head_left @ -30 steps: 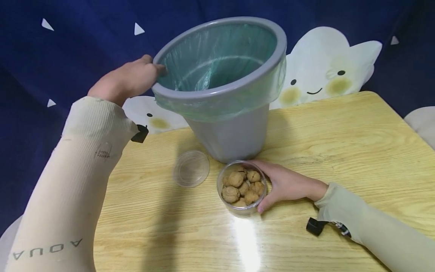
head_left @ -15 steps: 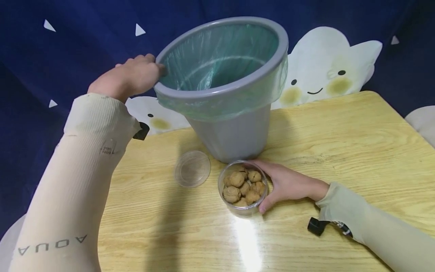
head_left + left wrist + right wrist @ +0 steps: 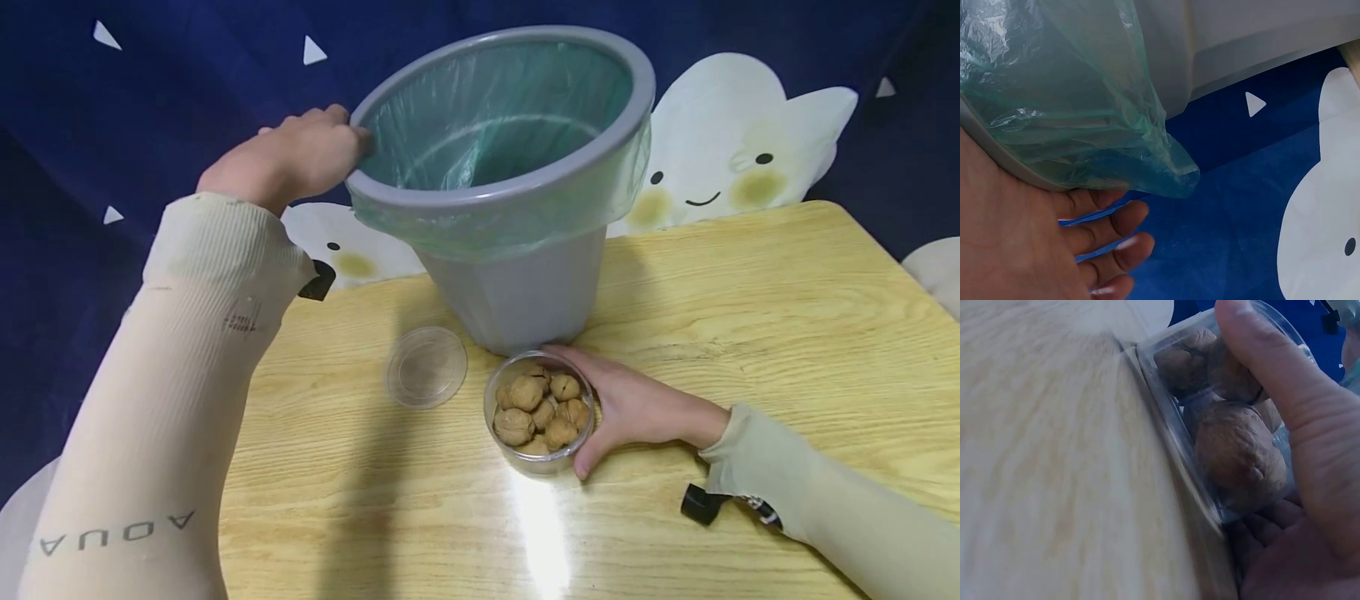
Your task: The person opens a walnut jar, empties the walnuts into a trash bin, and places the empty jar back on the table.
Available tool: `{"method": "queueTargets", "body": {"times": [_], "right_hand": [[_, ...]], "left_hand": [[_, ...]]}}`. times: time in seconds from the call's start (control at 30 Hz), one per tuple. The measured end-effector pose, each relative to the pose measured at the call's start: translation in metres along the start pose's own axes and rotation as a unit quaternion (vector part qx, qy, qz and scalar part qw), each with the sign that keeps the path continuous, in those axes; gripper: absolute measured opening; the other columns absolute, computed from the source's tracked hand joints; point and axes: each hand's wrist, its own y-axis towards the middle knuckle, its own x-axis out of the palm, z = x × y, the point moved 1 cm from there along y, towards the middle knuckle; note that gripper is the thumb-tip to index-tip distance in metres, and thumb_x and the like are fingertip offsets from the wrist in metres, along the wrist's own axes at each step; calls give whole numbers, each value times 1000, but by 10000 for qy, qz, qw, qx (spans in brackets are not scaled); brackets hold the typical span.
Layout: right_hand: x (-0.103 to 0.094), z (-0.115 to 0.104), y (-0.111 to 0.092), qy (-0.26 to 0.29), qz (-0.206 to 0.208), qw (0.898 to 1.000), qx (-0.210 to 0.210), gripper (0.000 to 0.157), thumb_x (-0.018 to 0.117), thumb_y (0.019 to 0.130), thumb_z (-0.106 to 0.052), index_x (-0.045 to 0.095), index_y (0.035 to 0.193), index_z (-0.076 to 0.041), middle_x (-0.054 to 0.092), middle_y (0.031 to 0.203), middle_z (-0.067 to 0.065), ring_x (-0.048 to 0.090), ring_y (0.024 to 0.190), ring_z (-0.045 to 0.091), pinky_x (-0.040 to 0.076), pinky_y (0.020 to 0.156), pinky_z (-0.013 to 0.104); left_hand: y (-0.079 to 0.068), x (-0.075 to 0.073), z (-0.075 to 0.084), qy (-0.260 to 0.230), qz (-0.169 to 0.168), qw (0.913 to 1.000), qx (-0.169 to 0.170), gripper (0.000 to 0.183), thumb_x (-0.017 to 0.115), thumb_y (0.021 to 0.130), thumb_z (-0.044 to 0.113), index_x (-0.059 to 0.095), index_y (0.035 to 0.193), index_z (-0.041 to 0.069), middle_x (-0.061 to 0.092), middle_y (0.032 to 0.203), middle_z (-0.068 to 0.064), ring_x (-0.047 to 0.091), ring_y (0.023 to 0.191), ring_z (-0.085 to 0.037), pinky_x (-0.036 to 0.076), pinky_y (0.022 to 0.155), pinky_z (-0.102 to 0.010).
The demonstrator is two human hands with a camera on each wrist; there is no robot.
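Note:
A grey trash bin (image 3: pixel 517 292) lined with a thin green plastic bag (image 3: pixel 517 221) stands on the table. My left hand (image 3: pixel 292 158) holds its rim at the left, thumb over the inner side. In the left wrist view the fingers (image 3: pixel 1129 219) lie bent below the rim, beside the bag's loose fold. My right hand (image 3: pixel 637 406) grips a round clear plastic tub (image 3: pixel 538 463) from the right, thumb in front and fingers behind. Brown walnuts (image 3: pixel 525 392) fill the tub, which sits on the table just before the bin. Its fingertips are hidden behind the tub.
A round clear lid (image 3: pixel 427 367) lies flat on the wooden table (image 3: pixel 750 333), left of the tub. Behind the table hangs a dark blue cloth (image 3: pixel 202 67) with white clouds (image 3: pixel 727 142) and triangles.
The head view has shifted slightly, so the bin and both arms appear a little farther right. Both hands keep their hold on the bin rim and the tub.

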Motion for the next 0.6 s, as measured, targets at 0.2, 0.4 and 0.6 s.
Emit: {"method": "queueTargets", "body": {"times": [0.2, 0.4, 0.6], "right_hand": [[0, 0, -3, -161, 82, 9998, 74, 129, 99, 51, -58, 36, 158, -23, 54, 152, 7, 55, 139, 33, 43, 116, 60], [-1, 3, -5, 32, 85, 10000, 37, 125, 98, 55, -56, 36, 158, -23, 53, 153, 5, 54, 140, 32, 41, 117, 61], [0, 4, -4, 21, 111, 9999, -82, 123, 98, 56, -54, 36, 158, -22, 51, 155, 7, 52, 142, 32, 40, 118, 61]], "left_hand": [[0, 2, 0, -102, -107, 9999, 17, 52, 19, 107, 43, 47, 133, 7, 46, 142, -20, 30, 154, -43, 0, 126, -71], [-1, 3, 1, -115, -194, 9997, 0, 55, 18, 107, 44, 44, 137, 7, 46, 141, -18, 34, 149, -42, 5, 126, -71], [-8, 6, 0, -606, -362, 9969, -349, 58, 19, 106, 52, 35, 149, 15, 46, 141, -11, 38, 142, -37, 28, 117, -70]]}}
